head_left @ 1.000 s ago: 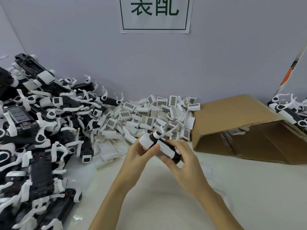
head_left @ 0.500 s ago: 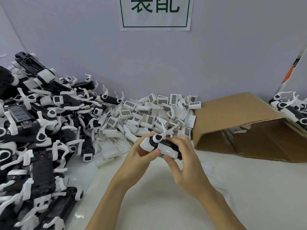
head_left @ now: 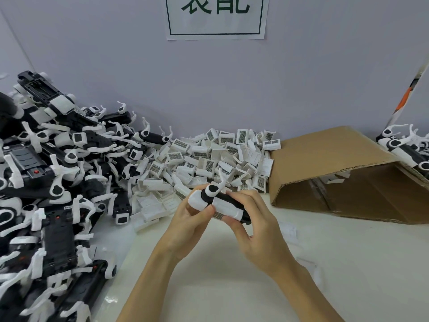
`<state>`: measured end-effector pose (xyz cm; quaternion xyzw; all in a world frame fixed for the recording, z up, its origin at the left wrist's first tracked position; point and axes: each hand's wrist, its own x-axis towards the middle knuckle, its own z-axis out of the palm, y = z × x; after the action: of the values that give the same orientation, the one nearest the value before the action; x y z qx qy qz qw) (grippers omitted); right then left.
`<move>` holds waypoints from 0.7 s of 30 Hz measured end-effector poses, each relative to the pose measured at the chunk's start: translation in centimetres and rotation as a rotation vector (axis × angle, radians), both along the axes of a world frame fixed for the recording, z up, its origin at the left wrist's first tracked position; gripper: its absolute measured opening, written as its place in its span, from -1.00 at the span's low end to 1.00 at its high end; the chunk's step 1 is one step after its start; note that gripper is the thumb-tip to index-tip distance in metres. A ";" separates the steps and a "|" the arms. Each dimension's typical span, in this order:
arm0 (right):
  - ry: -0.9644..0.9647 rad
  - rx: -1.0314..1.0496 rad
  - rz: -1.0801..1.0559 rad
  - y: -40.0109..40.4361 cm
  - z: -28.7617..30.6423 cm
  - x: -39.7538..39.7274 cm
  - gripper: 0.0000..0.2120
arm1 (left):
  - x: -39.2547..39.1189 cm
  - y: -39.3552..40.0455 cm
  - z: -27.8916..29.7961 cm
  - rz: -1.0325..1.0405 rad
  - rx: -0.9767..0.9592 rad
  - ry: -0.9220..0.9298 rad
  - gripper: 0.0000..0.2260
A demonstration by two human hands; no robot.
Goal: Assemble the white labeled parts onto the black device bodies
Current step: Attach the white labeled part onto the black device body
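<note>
Both hands meet over the pale worktop (head_left: 232,287), closed together on one black device body (head_left: 234,202). The left hand (head_left: 185,225) is the grip at the rounded white end, thumb pressed along its lower edge; the right hand (head_left: 260,228) wraps the other end, fingers curled over the top and thumb underneath. A smooth white labeled part (head_left: 226,205) sits wrapped around the middle of that body, a strip of barcode print showing on its underside, and a thin white curved arm rises from a round black-and-white hub just above the left thumb. Behind the hands, near the wall, lies a heap of loose white labeled parts (head_left: 209,159), too many to count, boxy clips of glossy plastic with dark barcode stickers. To the left spreads a bigger tangle of black device bodies (head_left: 53,182), likewise beyond counting, long matte black shells with white hooked arms sticking out. On the right one brown cardboard box (head_left: 336,154) lies tipped on its side, its mouth open toward the viewer, with a few white pieces visible inside. A few more assembled devices (head_left: 408,147) rest at the far right edge. One paper sign (head_left: 216,17) with green characters hangs on the grey wall.
</note>
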<state>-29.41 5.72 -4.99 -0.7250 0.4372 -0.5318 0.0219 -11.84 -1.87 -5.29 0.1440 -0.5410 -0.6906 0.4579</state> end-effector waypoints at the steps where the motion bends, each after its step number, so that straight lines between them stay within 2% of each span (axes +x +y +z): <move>1: -0.044 0.019 0.004 -0.1 0.0 0.0 -0.64 | -0.1 0.1 -0.1 0.018 0.006 -0.001 -0.52; 4: -0.136 0.080 -0.002 -0.3 -0.1 -0.2 -0.69 | -0.5 0.3 -0.1 0.074 0.017 -0.015 -0.60; 8: -0.204 0.170 0.018 -0.7 -0.2 -0.7 -0.70 | -1.1 0.6 -0.1 0.139 0.009 -0.064 -0.50; 12: -0.230 0.257 0.055 -0.9 -0.8 -1.0 -0.72 | -1.4 0.5 -0.4 0.213 -0.030 -0.194 -0.50; 15: -0.284 0.310 0.071 -1.1 -1.3 -1.0 -0.71 | -1.7 0.7 -0.5 0.230 -0.084 -0.265 -0.61; 21: -0.356 0.349 0.096 -1.3 -1.3 -1.6 -0.76 | -2.2 0.8 -0.5 0.235 -0.056 -0.188 -0.57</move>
<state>-31.01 4.46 -6.29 -0.6252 0.4767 -0.5659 0.2483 -14.09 -1.07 -5.84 0.2573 -0.5800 -0.6005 0.4867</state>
